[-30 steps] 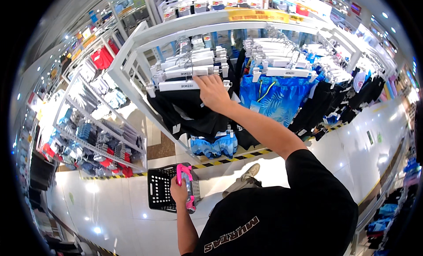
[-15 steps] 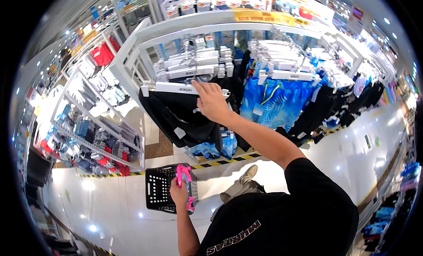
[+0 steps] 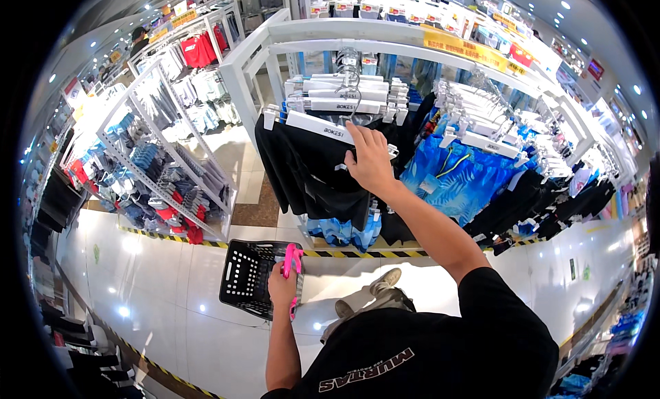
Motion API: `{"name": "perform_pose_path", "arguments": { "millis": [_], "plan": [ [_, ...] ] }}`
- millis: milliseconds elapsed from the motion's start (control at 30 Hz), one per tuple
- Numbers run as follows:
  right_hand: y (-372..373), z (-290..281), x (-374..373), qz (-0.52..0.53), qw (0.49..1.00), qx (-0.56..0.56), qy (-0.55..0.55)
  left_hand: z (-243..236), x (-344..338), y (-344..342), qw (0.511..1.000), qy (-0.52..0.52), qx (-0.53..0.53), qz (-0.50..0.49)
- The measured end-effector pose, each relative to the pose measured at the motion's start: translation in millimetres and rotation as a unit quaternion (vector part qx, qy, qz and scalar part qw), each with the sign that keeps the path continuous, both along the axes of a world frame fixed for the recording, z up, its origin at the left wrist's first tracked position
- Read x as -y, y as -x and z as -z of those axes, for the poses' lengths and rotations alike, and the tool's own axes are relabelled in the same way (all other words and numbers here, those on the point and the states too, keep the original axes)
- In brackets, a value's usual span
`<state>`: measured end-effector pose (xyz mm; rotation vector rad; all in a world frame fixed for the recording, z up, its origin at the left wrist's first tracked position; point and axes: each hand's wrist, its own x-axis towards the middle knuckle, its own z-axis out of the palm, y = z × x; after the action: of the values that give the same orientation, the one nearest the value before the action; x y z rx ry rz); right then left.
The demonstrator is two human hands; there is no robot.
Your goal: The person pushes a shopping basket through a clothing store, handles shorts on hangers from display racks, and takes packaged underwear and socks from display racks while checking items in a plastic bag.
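Hanger touched, right grip loosely curled

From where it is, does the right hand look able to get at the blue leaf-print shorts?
Probably yes: the right hand is at the white hanger of the black shorts, and the blue leaf-print shorts hang just to its right, at the front of their row, nothing hung before them.

Glossy pale floor, yellow-black striped edging, small bright ceiling lights.
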<state>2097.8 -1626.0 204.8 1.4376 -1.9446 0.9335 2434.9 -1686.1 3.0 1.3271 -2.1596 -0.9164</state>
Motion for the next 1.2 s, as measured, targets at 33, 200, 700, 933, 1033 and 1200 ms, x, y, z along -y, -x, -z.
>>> {"name": "perform_pose_path", "arguments": {
  "millis": [33, 200, 700, 933, 1033, 1200],
  "plan": [
    [-2, -1, 0, 0.006, 1.0, -0.004, -0.004, 3, 1, 0, 1.0, 0.008, 0.001, 0.001],
    [-12, 3, 1, 0.013, 1.0, 0.012, -0.006, 3, 2, 1, 1.0, -0.005, -0.017, 0.014],
    [5, -51, -88, -0.113, 0.979, 0.118, 0.118, -9, -14, 12, 0.998, 0.03, 0.052, -0.02],
    [118, -45, -221, 0.128, 0.957, 0.117, 0.233, 12, -13, 8, 0.99, 0.072, 0.117, -0.036],
    [167, -35, -277, 0.212, 0.959, 0.056, 0.18, 1, -28, 20, 0.982, 0.092, 0.164, -0.027],
    [182, -31, -290, 0.192, 0.981, -0.027, 0.027, 5, -40, 24, 0.978, 0.105, 0.179, -0.021]
  ]
}}
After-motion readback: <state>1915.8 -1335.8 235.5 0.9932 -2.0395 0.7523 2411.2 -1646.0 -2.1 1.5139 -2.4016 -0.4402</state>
